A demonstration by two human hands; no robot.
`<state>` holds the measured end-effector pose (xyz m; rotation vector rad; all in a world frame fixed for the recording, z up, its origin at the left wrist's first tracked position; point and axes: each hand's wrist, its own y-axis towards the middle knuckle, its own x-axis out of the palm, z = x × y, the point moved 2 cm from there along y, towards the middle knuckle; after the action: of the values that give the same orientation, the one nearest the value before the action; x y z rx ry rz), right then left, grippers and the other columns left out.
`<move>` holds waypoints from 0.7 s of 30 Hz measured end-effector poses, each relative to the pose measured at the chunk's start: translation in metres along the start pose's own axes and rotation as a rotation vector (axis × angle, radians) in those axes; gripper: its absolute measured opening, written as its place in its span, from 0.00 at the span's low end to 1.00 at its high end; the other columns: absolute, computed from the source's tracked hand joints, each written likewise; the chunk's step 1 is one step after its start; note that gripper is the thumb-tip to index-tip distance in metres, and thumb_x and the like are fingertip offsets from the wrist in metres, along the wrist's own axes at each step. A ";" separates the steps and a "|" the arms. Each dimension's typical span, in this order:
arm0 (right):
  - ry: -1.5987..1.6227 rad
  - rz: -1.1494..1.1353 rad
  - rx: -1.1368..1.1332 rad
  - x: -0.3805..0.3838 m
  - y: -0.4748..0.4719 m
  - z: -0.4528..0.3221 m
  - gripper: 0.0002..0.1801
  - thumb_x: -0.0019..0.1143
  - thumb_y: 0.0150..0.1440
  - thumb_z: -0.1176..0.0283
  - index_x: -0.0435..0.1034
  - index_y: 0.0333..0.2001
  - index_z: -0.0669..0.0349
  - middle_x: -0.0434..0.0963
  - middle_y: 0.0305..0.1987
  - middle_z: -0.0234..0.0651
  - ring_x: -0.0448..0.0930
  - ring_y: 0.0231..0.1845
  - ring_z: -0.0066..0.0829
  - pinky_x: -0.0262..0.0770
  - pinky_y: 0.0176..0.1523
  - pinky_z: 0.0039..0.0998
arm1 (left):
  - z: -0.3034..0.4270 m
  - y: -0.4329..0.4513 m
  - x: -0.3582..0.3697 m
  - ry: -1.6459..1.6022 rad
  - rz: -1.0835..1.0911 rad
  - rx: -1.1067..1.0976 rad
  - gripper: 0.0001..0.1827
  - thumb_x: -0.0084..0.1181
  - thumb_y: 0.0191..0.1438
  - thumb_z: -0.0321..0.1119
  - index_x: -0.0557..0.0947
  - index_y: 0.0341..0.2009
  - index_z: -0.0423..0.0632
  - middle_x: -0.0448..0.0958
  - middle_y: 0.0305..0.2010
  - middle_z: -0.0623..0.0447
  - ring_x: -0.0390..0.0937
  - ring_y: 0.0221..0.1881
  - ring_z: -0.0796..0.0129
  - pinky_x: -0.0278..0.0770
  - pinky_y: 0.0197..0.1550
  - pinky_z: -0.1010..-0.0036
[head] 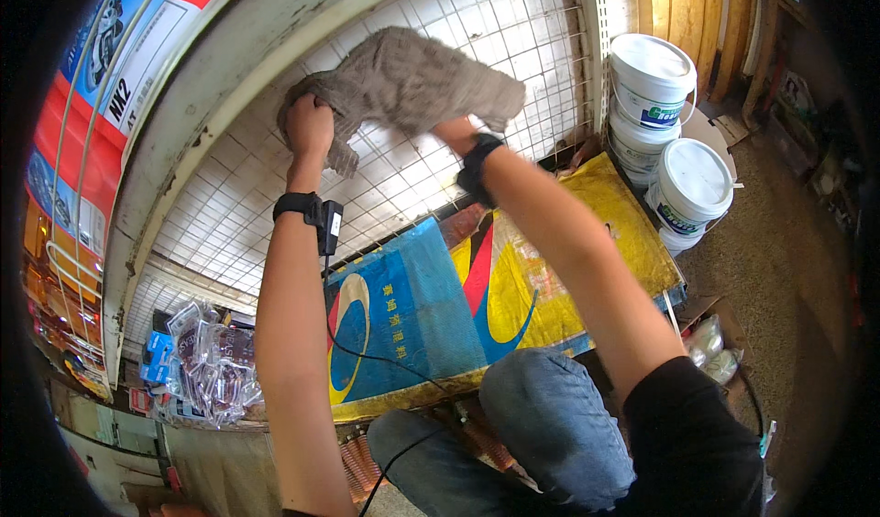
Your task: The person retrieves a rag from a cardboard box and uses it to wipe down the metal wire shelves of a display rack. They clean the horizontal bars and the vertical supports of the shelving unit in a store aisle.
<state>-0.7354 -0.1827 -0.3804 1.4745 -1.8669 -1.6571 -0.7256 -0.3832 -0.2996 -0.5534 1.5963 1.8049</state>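
A crumpled grey cloth (412, 80) is stretched between my hands in front of a wire grid panel (227, 173). My left hand (309, 128) is closed on the cloth's left end, and a loose corner dangles beside it. Under the right part of the cloth is my right hand (454, 134), holding it up; the cloth covers its fingers. Motion blurs the cloth's right end. Each wrist wears a black strap, and a small black device (331, 228) with a cable sits at the left one. Whether the cloth touches the panel, I cannot tell.
Blue and yellow woven sacking (412, 311) covers the low surface before my knees. Clear plastic packets (213, 359) lie to the left. Lidded white buckets (652, 70) are stacked at right. A metal shelf post (172, 104) and red packages (96, 118) line the left side.
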 end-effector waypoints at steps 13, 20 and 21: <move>1.374 -0.687 0.661 -0.011 -0.040 0.040 0.20 0.37 0.59 0.61 0.65 0.48 0.64 0.73 0.45 0.40 0.73 0.43 0.25 0.70 0.45 0.26 | 0.018 -0.008 -0.020 -0.040 -0.122 -0.037 0.18 0.46 0.50 0.38 0.77 0.33 0.34 0.73 0.35 0.33 0.71 0.38 0.42 0.67 0.41 0.58; 0.081 -0.336 0.497 0.014 0.012 0.038 0.21 0.33 0.57 0.65 0.62 0.52 0.60 0.69 0.50 0.44 0.68 0.52 0.39 0.63 0.54 0.31 | 0.005 -0.009 -0.018 0.078 -0.051 -0.018 0.19 0.51 0.47 0.39 0.77 0.32 0.33 0.73 0.34 0.32 0.71 0.38 0.42 0.67 0.41 0.59; 0.023 -0.270 0.448 0.019 0.019 0.045 0.21 0.33 0.56 0.65 0.61 0.53 0.59 0.69 0.49 0.43 0.69 0.51 0.39 0.64 0.53 0.31 | 0.015 -0.006 -0.014 0.063 -0.029 0.010 0.19 0.51 0.47 0.40 0.77 0.31 0.32 0.73 0.34 0.32 0.71 0.38 0.41 0.66 0.41 0.59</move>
<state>-0.7864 -0.1729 -0.3869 1.9860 -2.2086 -1.3652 -0.7101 -0.3711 -0.2922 -0.6312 1.6299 1.7730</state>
